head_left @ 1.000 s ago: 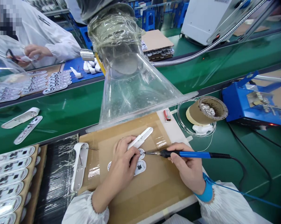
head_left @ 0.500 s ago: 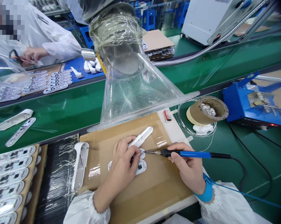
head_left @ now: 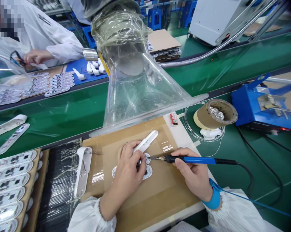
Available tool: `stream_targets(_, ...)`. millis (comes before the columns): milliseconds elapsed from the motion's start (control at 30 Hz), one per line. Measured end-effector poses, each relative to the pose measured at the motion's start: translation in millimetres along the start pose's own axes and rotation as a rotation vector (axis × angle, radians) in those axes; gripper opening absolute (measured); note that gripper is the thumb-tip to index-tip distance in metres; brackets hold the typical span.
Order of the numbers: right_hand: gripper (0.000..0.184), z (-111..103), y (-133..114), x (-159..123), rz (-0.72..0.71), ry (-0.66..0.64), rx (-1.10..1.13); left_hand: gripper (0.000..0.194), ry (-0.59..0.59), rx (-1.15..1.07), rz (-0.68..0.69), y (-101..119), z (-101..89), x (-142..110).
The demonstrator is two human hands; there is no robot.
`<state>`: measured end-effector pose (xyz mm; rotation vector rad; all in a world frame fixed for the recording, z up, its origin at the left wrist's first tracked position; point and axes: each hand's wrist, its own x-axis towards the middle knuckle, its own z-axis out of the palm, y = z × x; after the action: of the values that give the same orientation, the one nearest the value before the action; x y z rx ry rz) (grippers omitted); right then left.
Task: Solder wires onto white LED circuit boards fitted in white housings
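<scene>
My right hand [head_left: 194, 174] grips a blue-and-black soldering iron [head_left: 198, 159] like a pen. Its tip meets the end of a small white circuit board [head_left: 147, 158], just beside my left fingertips. My left hand [head_left: 129, 167] lies over the boards, thumb and forefinger pinched together; what is between them is hidden. A second circuit board [head_left: 148, 173] shows below those fingers. Past the left fingers, a white plastic housing [head_left: 147, 141] lies at a slant. Another white housing [head_left: 83, 172], with thin wires, rests at the left of the cardboard [head_left: 169, 193].
A clear fume hood [head_left: 140, 93] hangs over the cardboard's far edge. To the right are a brown pot [head_left: 214, 114], coiled solder wire [head_left: 189, 125] and a blue machine [head_left: 261, 108]. Boards on cardboard [head_left: 8, 190] are stacked left. Across the belt, a person's hands [head_left: 37, 57] work.
At the far left, the loose housing and board on the green belt have shifted left. My hands and the soldering iron have barely moved.
</scene>
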<state>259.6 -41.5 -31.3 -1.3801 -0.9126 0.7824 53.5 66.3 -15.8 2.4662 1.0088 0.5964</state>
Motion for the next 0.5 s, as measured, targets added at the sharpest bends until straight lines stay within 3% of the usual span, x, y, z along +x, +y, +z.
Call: stream_targets(500, 0.006, -4.7, 4.2, -2.1, -0.016, 0.058, -0.028, 0.018, 0.037, 0.054, 0.064, -1.3, 3.0, 1.1)
